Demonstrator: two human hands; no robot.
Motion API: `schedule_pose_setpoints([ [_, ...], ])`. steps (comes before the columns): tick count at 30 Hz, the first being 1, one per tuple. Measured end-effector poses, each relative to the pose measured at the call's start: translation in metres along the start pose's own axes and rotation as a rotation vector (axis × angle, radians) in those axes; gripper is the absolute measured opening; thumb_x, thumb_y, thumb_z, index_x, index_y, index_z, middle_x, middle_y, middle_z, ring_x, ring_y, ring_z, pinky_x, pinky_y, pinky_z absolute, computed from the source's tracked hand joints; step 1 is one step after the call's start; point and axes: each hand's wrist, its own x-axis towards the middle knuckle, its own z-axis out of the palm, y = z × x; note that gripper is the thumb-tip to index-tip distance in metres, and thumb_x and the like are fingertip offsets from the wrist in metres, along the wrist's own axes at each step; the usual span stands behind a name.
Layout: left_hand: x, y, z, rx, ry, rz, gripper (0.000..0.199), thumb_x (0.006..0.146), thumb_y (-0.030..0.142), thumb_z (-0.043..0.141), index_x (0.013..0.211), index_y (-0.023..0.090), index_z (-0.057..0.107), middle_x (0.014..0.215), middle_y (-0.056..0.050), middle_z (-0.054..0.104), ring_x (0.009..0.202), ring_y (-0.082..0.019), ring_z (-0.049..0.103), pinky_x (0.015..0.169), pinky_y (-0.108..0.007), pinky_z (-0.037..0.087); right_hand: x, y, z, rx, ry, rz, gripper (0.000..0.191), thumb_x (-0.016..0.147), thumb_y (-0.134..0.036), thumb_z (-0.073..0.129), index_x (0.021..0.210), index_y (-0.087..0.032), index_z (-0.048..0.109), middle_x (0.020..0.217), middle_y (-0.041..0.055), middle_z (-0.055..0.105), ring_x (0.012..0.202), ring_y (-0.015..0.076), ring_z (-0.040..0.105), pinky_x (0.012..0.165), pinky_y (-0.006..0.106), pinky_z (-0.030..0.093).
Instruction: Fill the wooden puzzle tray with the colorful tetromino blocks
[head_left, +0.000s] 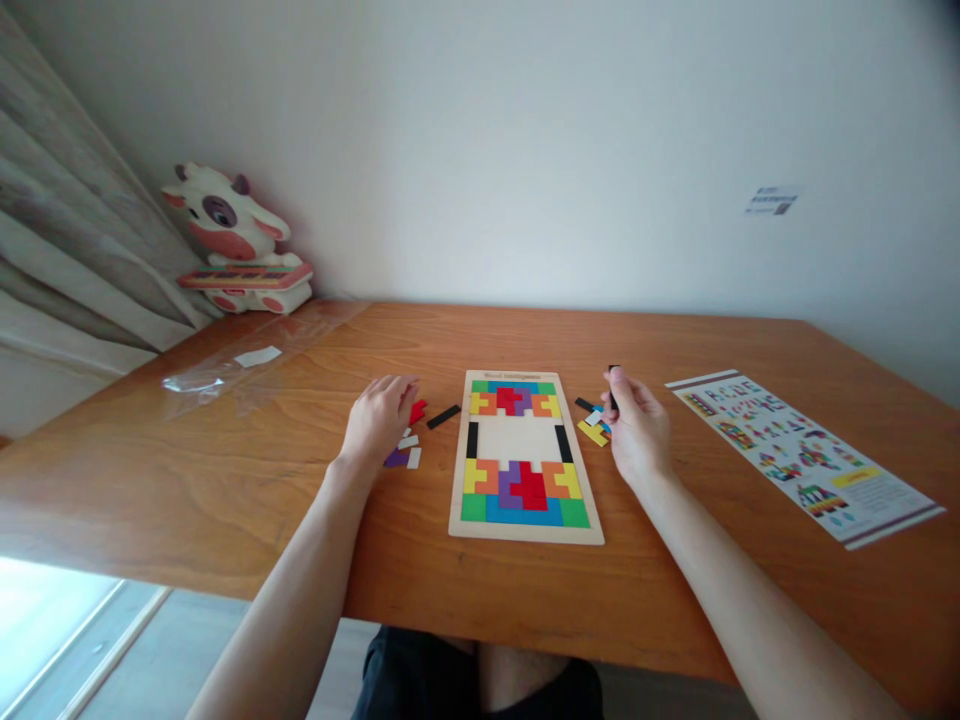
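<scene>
A wooden puzzle board [525,535] lies in the middle of the table, with coloured block pieces fitted at its far and near ends. Two upright black strips stand at the sides of its bare centre. My right hand [637,425], right of the board, is closed on a black puzzle piece [613,390] held upright between thumb and fingers. Below it lie a yellow piece [592,433] and other loose pieces, partly hidden. My left hand [379,415] rests left of the board, fingers loosely extended beside a red piece [418,410]. White and purple pieces lie near its wrist.
A loose black strip [443,417] lies between my left hand and the board. A printed pattern sheet [802,455] is on the right. Clear plastic wrapping [225,375] and a cow-shaped toy keyboard [240,250] are at the back left. A wall [525,150] borders the table.
</scene>
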Motion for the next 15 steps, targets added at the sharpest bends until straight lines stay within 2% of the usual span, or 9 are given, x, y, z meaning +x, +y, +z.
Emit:
schedule_pose_setpoints([
  [4,-0.001,-0.014,-0.011,0.109,-0.058,-0.148,0.028,0.095,0.035,0.045,0.096,0.020,0.070,0.090,-0.007,0.072,0.084,-0.023,0.066,0.071,-0.030,0.047,-0.003,0.000,0.001,-0.036,-0.091,-0.008,0.035,0.070,-0.052,0.079,0.079,-0.019,0.072,0.060,-0.0051,0.053,0.047,0.0033,0.038,0.042,0.017,0.032],
  [6,-0.002,-0.017,-0.014,0.125,-0.069,-0.188,0.029,0.095,0.038,0.047,0.090,0.021,0.070,0.086,-0.007,0.072,0.082,-0.023,0.066,0.067,-0.029,0.045,-0.005,0.001,0.001,-0.089,-0.083,-0.009,0.035,0.070,-0.052,0.079,0.081,-0.020,0.074,0.066,-0.0030,0.059,0.050,0.0042,0.041,0.044,0.018,0.033],
  [9,-0.001,-0.015,-0.015,0.086,-0.046,-0.158,0.031,0.094,0.041,0.047,0.087,0.021,0.070,0.084,-0.006,0.071,0.080,-0.021,0.065,0.067,-0.028,0.044,-0.007,0.000,0.002,-0.187,-0.024,-0.020,0.037,0.069,-0.053,0.079,0.086,-0.021,0.075,0.086,0.0029,0.070,0.066,0.0088,0.055,0.050,0.019,0.040],
  [11,-0.001,-0.013,-0.014,0.037,-0.007,-0.125,0.030,0.094,0.041,0.048,0.089,0.022,0.071,0.085,-0.005,0.072,0.079,-0.019,0.064,0.068,-0.027,0.044,-0.007,-0.002,0.002,-0.213,0.003,-0.030,0.038,0.068,-0.053,0.079,0.088,-0.021,0.075,0.090,0.0039,0.071,0.072,0.0110,0.059,0.051,0.019,0.041],
  [15,0.001,-0.012,-0.012,-0.012,0.072,-0.189,0.029,0.092,0.042,0.051,0.091,0.022,0.071,0.082,-0.003,0.071,0.073,-0.017,0.063,0.067,-0.025,0.045,-0.004,-0.001,0.001,-0.155,-0.023,-0.075,0.038,0.068,-0.053,0.079,0.087,-0.021,0.071,0.072,-0.0021,0.065,0.054,0.0068,0.049,0.045,0.019,0.036],
])
